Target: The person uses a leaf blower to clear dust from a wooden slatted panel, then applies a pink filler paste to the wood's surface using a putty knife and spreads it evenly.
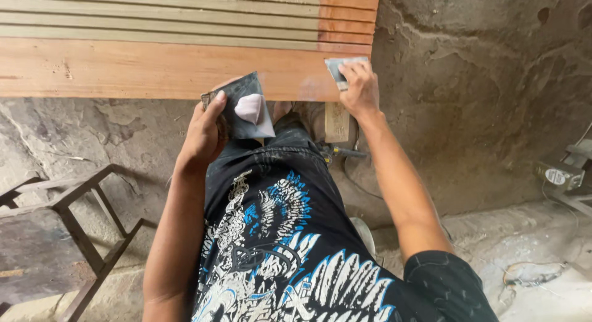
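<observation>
Rough grey floor lies below; the right hand (pixel 359 84), fingers pressed flat together on a small scraper (pixel 338 68), is spreading filler near the right end of the board (pixel 142 69), whose long axis runs left to right. The left hand (pixel 203 134), fingers clamped round a dark pad (pixel 243 106) with a pink dab (pixel 250 107), holds it just below the board's edge; next, I judge, the scraper needs more filler from that dab

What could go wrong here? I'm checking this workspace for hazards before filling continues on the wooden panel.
The dark board in the left hand is tilted, so the pale putty lump might slide onto the person's lap. The right hand presses a scraper close to the wooden panel's end, where it could slip off the edge. A cable loops on the floor near the feet, a possible snag.
</observation>
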